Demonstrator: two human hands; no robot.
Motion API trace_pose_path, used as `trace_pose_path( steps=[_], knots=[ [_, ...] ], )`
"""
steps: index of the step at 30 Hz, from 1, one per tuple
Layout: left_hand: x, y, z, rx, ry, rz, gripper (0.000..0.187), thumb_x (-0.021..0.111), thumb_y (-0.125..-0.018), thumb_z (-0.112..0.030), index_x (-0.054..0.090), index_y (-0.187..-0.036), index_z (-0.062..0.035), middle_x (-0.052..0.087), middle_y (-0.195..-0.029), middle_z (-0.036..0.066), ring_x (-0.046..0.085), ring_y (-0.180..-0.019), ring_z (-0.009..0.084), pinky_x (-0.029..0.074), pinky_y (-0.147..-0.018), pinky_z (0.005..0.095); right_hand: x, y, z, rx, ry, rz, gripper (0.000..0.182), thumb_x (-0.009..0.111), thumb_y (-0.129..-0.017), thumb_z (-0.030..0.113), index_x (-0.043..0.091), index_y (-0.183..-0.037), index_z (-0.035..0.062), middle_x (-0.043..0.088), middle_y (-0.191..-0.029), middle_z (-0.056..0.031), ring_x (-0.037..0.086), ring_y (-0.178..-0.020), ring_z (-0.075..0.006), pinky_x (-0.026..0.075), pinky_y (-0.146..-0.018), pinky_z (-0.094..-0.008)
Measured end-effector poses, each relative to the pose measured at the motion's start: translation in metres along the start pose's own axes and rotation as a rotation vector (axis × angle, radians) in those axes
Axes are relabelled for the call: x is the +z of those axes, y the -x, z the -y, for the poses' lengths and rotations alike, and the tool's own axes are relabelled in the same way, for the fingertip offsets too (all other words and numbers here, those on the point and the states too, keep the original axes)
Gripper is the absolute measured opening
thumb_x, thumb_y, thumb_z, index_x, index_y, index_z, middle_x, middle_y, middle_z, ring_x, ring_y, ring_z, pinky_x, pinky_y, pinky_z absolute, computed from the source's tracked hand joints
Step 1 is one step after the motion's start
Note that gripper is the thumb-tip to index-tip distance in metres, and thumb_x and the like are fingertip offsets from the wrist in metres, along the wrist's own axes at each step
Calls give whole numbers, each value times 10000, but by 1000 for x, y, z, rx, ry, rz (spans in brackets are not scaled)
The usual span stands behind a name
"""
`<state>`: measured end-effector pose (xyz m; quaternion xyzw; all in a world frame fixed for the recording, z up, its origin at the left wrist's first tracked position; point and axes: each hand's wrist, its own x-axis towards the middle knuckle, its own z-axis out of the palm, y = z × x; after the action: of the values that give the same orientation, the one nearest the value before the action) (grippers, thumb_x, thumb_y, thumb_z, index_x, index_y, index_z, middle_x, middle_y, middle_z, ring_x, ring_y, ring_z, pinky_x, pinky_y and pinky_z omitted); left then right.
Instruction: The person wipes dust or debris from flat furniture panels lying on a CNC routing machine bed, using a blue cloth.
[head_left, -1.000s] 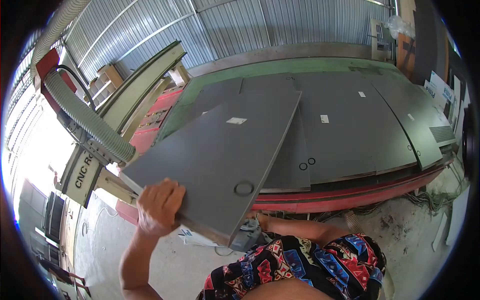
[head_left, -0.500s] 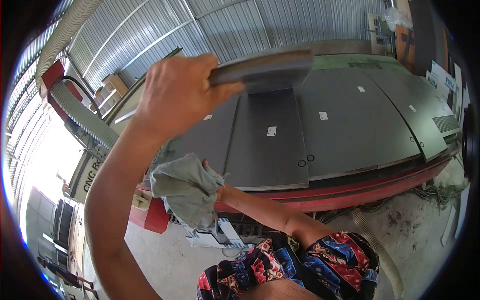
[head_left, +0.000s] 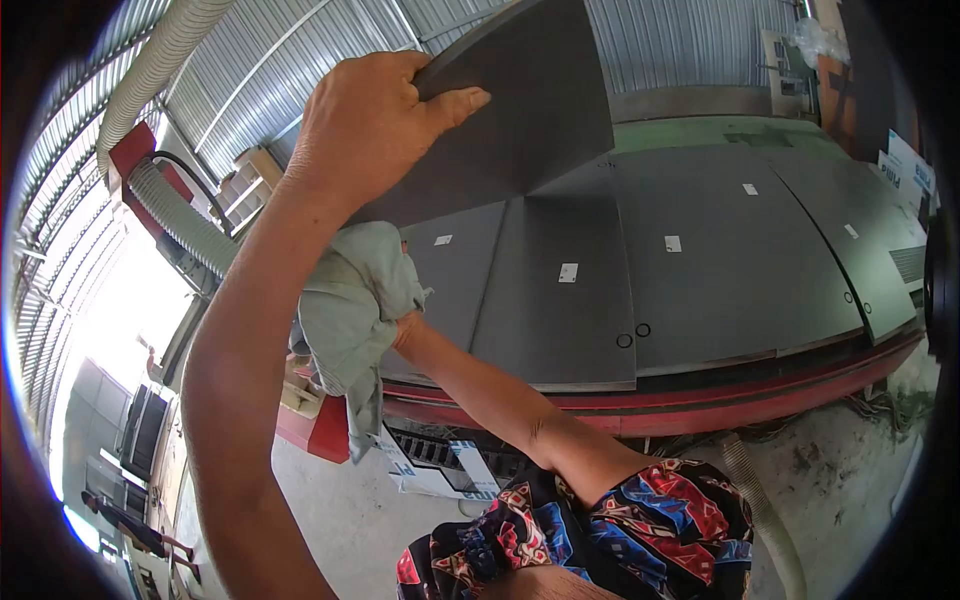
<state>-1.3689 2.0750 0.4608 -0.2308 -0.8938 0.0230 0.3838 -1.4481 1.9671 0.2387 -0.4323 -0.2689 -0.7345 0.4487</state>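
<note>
Panel [head_left: 515,115] tilted up over dark boards [head_left: 555,340] w/ white labels [head_left: 569,273]. L hand [head_left: 372,125] pinches panel's upper edge, thumb on near face. R hand [head_left: 408,328] mostly hidden by grey-green cloth [head_left: 345,300]; can't tell finger grip.

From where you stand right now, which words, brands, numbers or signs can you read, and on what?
"Pima": on the white-and-blue sheet at far right.
Cut-off letters, not fully readable: on the white-and-blue packaging below the red table edge.
Too small to read: print on the white rectangular labels of the dark grey flat panels.
No text seen: raised grey panel in the left hand.
</note>
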Motion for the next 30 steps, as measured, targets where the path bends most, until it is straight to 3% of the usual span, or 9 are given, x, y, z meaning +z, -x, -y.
trace_pose_path(
  steps=[3, 9, 11, 13, 17, 19, 21, 24, 30],
  knots=[
    [-2, -2, 6, -62, 87, 62, 438, 680, -795, -387, 669, -925, 31, 592, -578, 53, 568, -530, 104, 447, -516, 255, -27, -1, 1, -111, 80, -304, 706, 416, -870, 612, 409, -1334, 80, 451, -1346, -135, 463, -1208, -284, 352, -1045, -444],
    [-2, 1, 20, -176, 82, 62, 392, 680, -806, -346, 669, -917, 30, 661, -725, 75, 613, -670, 108, 480, -623, 262, -45, -15, -7, -169, 154, -178, 496, 451, -929, 431, 454, -1305, 108, 502, -1292, -106, 497, -1169, -264, 373, -1034, -423],
    [-3, 8, 28, -227, 110, 48, 397, 679, -807, -345, 666, -922, 35, 671, -758, 81, 619, -709, 116, 483, -661, 271, -46, 0, -11, -124, 116, -320, 499, 506, -911, 405, 464, -1284, 76, 527, -1254, -121, 528, -1127, -255, 406, -1009, -411],
    [-7, 20, 38, -296, 184, 35, 409, 680, -807, -347, 660, -930, 43, 678, -784, 86, 622, -741, 123, 484, -696, 280, -51, 16, -19, -102, 258, -418, 490, 526, -906, 392, 478, -1264, 61, 551, -1217, -127, 555, -1085, -252, 433, -983, -402],
    [-11, 41, 44, -407, 279, -8, 425, 675, -809, -353, 648, -942, 50, 673, -800, 107, 632, -740, 150, 489, -690, 291, -101, 59, -33, -93, 975, -412, 439, 510, -915, 394, 502, -1244, 102, 548, -1222, -94, 544, -1092, -238, 430, -977, -405],
    [-4, 55, 57, -391, 315, -74, 447, 663, -810, -379, 646, -929, 52, 666, -763, 145, 651, -688, 189, 500, -640, 317, -104, 74, -41, -33, 865, -521, 415, 500, -919, 394, 518, -1216, 105, 557, -1203, -89, 551, -1073, -237, 441, -957, -401],
    [-5, 68, 54, -411, 345, -98, 417, 659, -818, -340, 642, -940, 58, 668, -779, 144, 648, -703, 180, 500, -652, 310, -87, 95, -42, 74, 224, -757, 405, 478, -926, 392, 544, -1164, 71, 599, -1125, -108, 598, -985, -253, 489, -894, -386],
    [-4, 89, 47, -489, 465, -118, 384, 660, -822, -287, 627, -971, 66, 665, -812, 128, 637, -729, 170, 496, -670, 301, -6, 104, -54, 153, 312, -884, 397, 481, -925, 388, 553, -1145, 66, 606, -1112, -104, 602, -972, -245, 496, -880, -392],
    [9, 134, 47, -604, 926, -189, 338, 644, -789, -151, 575, -1047, 55, 616, -898, 81, 593, -790, 144, 485, -717, 279, -50, 154, -60, 22, 232, -822, 372, 494, -935, 348, 517, -1202, 90, 580, -1154, -95, 605, -995, -210, 513, -873, -368]
  ],
)
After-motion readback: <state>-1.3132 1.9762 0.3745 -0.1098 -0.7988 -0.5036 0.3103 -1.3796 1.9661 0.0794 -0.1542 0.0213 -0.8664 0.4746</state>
